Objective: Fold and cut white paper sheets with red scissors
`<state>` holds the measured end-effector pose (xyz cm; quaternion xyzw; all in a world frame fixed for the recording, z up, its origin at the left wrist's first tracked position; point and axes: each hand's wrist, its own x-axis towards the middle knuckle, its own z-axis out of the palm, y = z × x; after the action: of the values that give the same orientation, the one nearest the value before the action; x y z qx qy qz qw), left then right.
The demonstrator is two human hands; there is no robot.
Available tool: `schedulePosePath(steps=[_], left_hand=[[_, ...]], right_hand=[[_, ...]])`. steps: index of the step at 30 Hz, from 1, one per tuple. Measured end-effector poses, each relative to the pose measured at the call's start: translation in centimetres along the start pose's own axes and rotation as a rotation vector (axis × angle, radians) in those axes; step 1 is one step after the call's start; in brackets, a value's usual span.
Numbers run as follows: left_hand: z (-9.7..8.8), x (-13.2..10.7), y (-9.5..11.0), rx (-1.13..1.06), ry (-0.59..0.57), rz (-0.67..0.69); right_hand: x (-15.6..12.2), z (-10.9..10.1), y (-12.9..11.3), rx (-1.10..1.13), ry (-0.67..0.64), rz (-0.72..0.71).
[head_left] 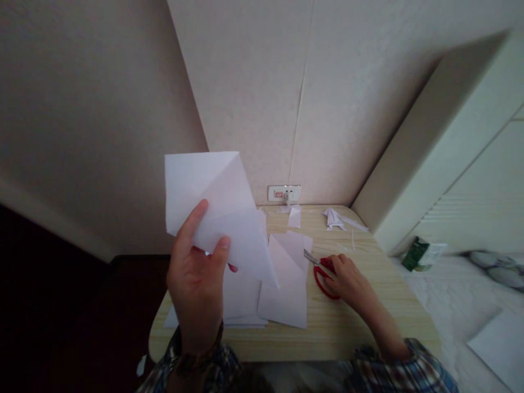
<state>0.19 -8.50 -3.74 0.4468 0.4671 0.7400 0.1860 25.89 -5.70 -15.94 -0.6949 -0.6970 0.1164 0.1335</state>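
My left hand (197, 273) is raised above the table and pinches a folded white sheet of paper (216, 207) between thumb and fingers; the sheet carries a diagonal crease. Under it lies a stack of white sheets (286, 289) on the small wooden table (368, 322). My right hand (347, 278) rests on the table over the red-handled scissors (323, 273), fingers curled on the handles. The blades point left toward the sheets.
Folded paper pieces (334, 218) and scraps (295, 216) lie near the table's far edge, below a wall socket (284, 192). A white cabinet (470, 164) stands on the right. A bed with a green box (420, 254) and a white sheet (497, 344) is at right.
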Motion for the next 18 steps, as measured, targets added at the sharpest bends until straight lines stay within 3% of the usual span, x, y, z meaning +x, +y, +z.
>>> schedulePosePath(steps=[5,11,14,18], left_hand=[[-0.5,0.3,1.2,-0.06,-0.091,0.014],[-0.9,0.4,1.4,-0.031,-0.032,-0.021],[-0.4,-0.1,1.4,-0.052,-0.07,-0.101],[0.2,-0.9,1.7,-0.12,-0.116,-0.122]], right_hand=[[-0.3,-0.3,0.8,0.114,0.029,0.099],[-2.8,-3.6,2.5,0.428,-0.006,0.206],[-4.2,-5.4,0.9,0.624,-0.019,0.152],[-4.4,-5.8,-4.1,1.367,-0.087,-0.009]])
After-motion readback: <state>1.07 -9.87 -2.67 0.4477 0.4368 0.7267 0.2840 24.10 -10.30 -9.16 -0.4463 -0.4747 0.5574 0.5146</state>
